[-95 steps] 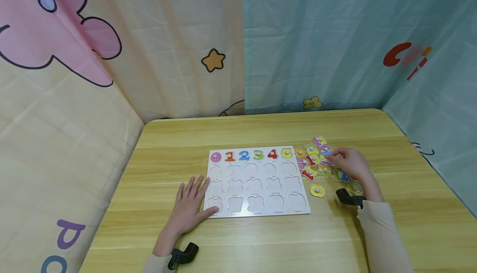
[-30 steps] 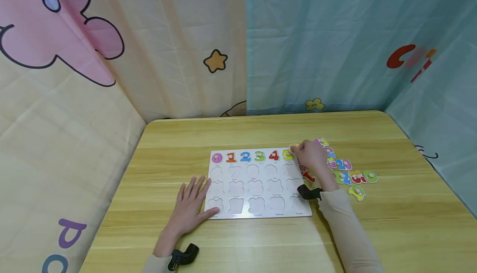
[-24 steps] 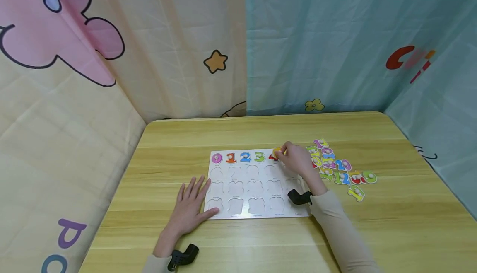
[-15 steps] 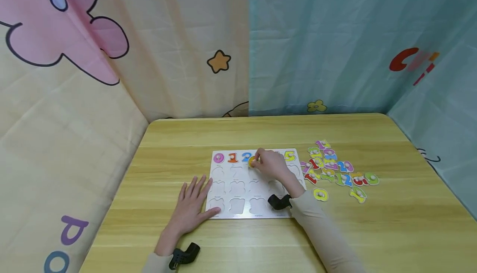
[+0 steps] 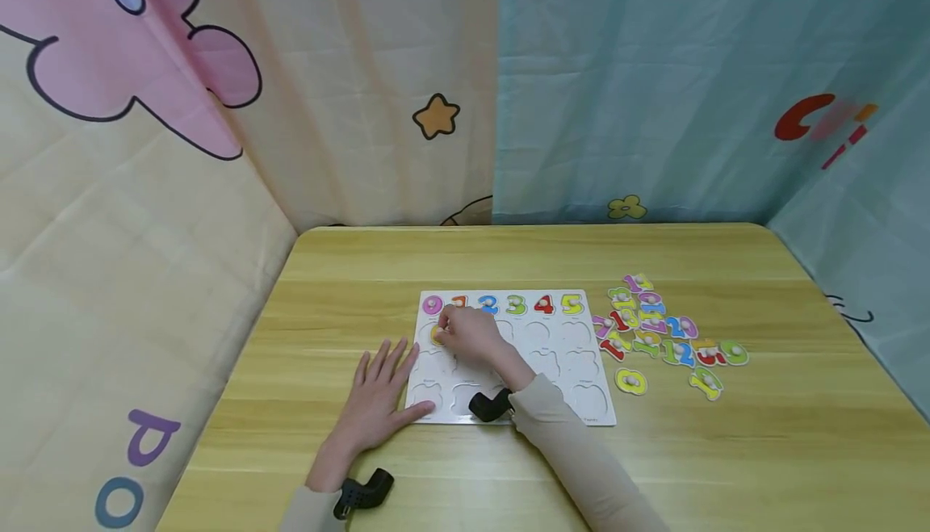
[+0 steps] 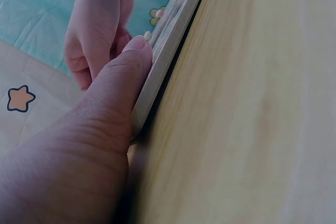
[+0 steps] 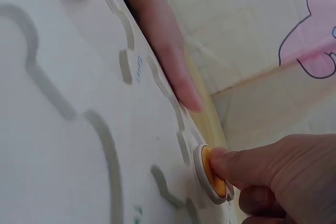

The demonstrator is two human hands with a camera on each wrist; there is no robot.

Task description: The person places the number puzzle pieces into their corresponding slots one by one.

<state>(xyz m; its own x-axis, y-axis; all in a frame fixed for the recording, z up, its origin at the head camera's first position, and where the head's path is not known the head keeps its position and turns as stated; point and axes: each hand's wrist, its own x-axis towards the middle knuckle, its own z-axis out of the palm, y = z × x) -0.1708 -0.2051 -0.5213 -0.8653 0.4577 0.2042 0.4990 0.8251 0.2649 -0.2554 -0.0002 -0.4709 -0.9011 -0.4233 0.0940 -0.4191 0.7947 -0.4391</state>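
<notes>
Pinches an orange piece, rounded and thick with a pale rim, between the thumb and fingers of the right hand, at the leftmost recess of the second row on a white board. Cannot tell of contact or a gap between piece and recess. Smooth and faintly glossy across the board's face, cut with shallow, wavy-edged recesses, and squared along a thick, pale side in the left wrist view. Filled along its top row with coloured numerals, 0 to 5, with small, pale, round knobs. To the right, on a counter of streaky, light wood grain, a loose cluster of bright, curvy number pieces, with a yellow piece just below, apart from the rest. Holds the right forearm slantwise over the board from the lower right, in a beige sleeve with a black wrist camera by the cuff. Rests the left hand flat, with fingers spread beside the board's left edge and thumb over its lower-left corner. Behind, creased fabric in peach and teal.
</notes>
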